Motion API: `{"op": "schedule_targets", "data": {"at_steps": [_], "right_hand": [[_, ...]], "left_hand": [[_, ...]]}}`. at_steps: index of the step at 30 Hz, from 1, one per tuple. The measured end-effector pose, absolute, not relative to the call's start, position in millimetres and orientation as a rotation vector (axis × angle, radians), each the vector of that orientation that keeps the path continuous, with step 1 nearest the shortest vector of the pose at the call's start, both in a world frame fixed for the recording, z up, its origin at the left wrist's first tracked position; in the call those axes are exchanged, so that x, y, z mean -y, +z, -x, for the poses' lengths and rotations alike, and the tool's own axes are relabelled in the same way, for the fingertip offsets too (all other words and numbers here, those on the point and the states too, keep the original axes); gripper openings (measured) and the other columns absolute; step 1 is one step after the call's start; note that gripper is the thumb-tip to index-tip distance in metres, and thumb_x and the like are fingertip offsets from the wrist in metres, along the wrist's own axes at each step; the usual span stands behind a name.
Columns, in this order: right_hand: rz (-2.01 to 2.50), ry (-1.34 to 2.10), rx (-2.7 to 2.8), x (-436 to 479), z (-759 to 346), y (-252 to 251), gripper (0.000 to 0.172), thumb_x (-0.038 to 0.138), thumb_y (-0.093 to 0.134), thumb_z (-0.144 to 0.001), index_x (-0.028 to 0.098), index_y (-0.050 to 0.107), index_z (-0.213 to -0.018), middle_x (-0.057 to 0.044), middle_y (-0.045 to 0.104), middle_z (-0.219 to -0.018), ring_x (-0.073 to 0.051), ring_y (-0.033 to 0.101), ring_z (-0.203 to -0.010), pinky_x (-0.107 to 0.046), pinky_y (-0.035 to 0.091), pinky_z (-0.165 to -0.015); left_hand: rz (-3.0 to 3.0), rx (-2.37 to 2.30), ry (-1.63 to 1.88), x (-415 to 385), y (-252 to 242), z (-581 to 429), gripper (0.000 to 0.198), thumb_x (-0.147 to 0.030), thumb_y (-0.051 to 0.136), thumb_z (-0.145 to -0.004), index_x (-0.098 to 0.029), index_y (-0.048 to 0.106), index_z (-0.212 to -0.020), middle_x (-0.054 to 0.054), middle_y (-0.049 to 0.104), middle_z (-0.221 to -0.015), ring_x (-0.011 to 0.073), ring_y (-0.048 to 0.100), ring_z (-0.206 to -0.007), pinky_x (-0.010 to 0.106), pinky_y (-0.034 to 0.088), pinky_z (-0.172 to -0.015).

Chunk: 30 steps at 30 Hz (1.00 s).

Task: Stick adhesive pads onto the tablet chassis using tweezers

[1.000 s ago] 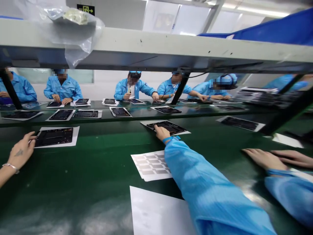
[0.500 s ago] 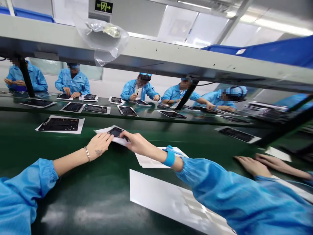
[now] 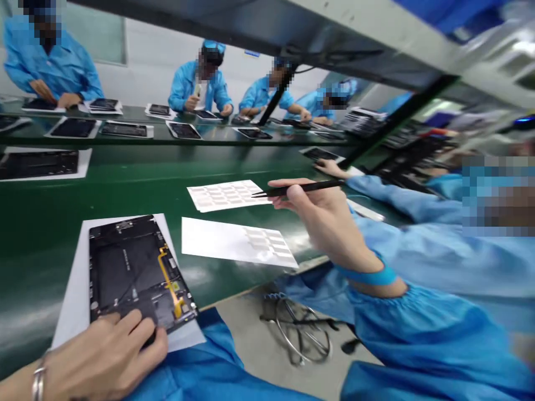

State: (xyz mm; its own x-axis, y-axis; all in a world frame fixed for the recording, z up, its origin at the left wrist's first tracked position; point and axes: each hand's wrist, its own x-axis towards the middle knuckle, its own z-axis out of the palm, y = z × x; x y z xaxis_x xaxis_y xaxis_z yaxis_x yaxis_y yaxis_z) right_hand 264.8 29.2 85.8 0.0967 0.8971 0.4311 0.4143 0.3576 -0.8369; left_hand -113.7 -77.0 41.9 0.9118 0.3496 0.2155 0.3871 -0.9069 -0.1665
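An opened tablet [image 3: 125,256] with black innards and an orange ribbon cable lies on white paper [image 3: 73,295] at the bench's near edge, lower left. My left hand [image 3: 111,351] has its fingers curled over the tablet's lower edge, hiding that part. Black tweezers [image 3: 309,187] are pinched in my right hand [image 3: 328,223], raised at the right with the tips pointing left. Behind those tips is a white sheet [image 3: 221,195] with rows of pale labels. Nearer to me lies another label sheet [image 3: 225,239], partly bare.
More opened tablets on paper stand along the raised far ledge [image 3: 159,139], with another tablet [image 3: 42,164] at left. Co-workers in blue sit opposite; one co-worker's hand [image 3: 330,167] reaches in at right. A shelf [image 3: 234,33] spans overhead. A wheeled chair base [image 3: 303,334] shows below.
The tablet on its paper has come from the middle of the bench to its near edge. My right hand has left it and now holds tweezers. The view has swung right and down.
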Motion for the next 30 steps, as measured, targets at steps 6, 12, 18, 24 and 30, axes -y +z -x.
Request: {"op": "schedule_targets", "data": {"at_steps": [6,12,18,24,30], "right_hand": [[1.471,0.678,1.207,-17,-328,26,0.039,0.058,0.076,-0.068,0.021,0.071,-0.08,-0.001,0.066,-0.068,-0.017,0.061,-0.066,-0.031,0.054,-0.069],[1.56,1.022,1.284,-19,-334,8,0.046,0.059,0.075,-0.069,0.018,0.07,-0.089,-0.006,0.074,-0.079,-0.021,0.069,-0.079,-0.035,0.054,-0.078],[1.636,1.076,1.311,-23,-335,13,0.047,0.062,0.073,-0.069,0.017,0.068,-0.085,-0.006,0.074,-0.078,-0.019,0.069,-0.075,-0.032,0.053,-0.073],[1.705,1.116,1.328,-28,-332,17,0.049,0.063,0.071,-0.07,0.016,0.071,-0.081,-0.007,0.074,-0.074,-0.018,0.066,-0.068,-0.029,0.051,-0.066],[1.751,1.151,1.277,-28,-333,21,0.049,0.063,0.072,-0.07,0.015,0.071,-0.082,-0.007,0.074,-0.071,-0.016,0.065,-0.064,-0.028,0.049,-0.063]], "left_hand": [[3.109,0.417,-0.252,12,52,66,0.028,-0.019,0.035,-0.098,-0.018,0.056,-0.117,0.004,0.064,-0.089,0.017,0.055,-0.069,0.03,0.043,-0.064],[3.209,0.172,-0.226,-79,23,-55,0.051,-0.048,0.051,-0.096,-0.022,0.047,-0.139,0.013,0.039,-0.15,0.0329,0.033,-0.138,0.046,0.031,-0.11],[3.31,0.134,-0.032,-105,-6,-105,0.052,-0.055,0.047,-0.096,-0.033,0.045,-0.143,0.009,0.031,-0.155,0.0341,0.032,-0.138,0.048,0.03,-0.109],[3.345,0.139,-0.102,-105,-2,-104,0.047,-0.055,0.043,-0.097,-0.037,0.049,-0.14,0.006,0.036,-0.152,0.0296,0.035,-0.134,0.045,0.032,-0.105],[3.335,0.138,-0.076,-104,-5,-108,0.047,-0.053,0.044,-0.097,-0.037,0.048,-0.141,0.008,0.035,-0.152,0.0315,0.034,-0.134,0.047,0.032,-0.105]]}}
